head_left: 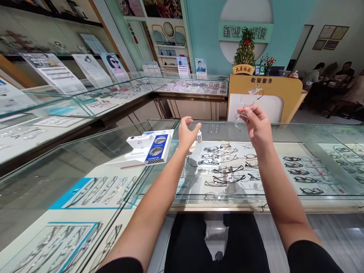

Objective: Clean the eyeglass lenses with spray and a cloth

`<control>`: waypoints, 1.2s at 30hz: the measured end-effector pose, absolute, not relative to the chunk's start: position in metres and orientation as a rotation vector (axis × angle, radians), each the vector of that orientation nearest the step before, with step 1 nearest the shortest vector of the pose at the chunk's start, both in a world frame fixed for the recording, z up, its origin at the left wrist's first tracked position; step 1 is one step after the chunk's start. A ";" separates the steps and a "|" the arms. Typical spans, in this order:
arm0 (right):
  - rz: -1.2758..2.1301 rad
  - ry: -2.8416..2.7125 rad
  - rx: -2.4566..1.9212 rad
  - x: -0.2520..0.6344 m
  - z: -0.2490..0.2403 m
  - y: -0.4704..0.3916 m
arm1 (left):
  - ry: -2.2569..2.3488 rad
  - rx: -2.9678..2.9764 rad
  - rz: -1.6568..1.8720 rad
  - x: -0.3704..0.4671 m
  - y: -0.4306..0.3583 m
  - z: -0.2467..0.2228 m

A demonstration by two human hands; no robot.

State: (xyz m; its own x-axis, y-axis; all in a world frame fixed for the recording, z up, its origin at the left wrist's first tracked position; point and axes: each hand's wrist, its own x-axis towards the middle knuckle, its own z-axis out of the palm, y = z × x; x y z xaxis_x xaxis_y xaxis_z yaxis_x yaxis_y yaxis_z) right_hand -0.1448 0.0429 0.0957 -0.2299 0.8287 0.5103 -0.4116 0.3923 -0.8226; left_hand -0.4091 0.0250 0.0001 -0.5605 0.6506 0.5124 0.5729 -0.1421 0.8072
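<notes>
Raised over the glass counter, my right hand pinches a pair of clear, thin-framed eyeglasses near the bridge. The glasses are held on end, one lens above the other. My left hand is lifted to the left of them, thumb and fingers apart, holding nothing. Just behind its thumb stands a small white bottle on the counter top. Left of that hand lies a white and blue cardboard box with checkered round pictures; its white flaps stand out to the left.
Under the glass counter top several dark-framed eyeglasses lie in rows. More glass display cases run along the left and back. A yellow cashier desk with a plant stands behind. People sit at the far right.
</notes>
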 end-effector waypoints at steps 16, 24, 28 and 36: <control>1.283 -1.444 -0.652 -0.169 0.019 0.062 | 1.421 1.300 1.456 -0.384 0.023 -0.012; 1.422 -1.493 -0.610 -0.175 0.019 0.045 | 0.818 1.125 1.376 -0.362 -0.006 0.021; 1.455 -1.519 -0.616 -0.177 0.018 0.040 | 1.039 1.285 1.444 -0.361 -0.002 0.017; 1.497 -1.611 -0.604 -0.184 0.014 0.029 | 1.630 1.693 1.637 -0.356 0.003 -0.002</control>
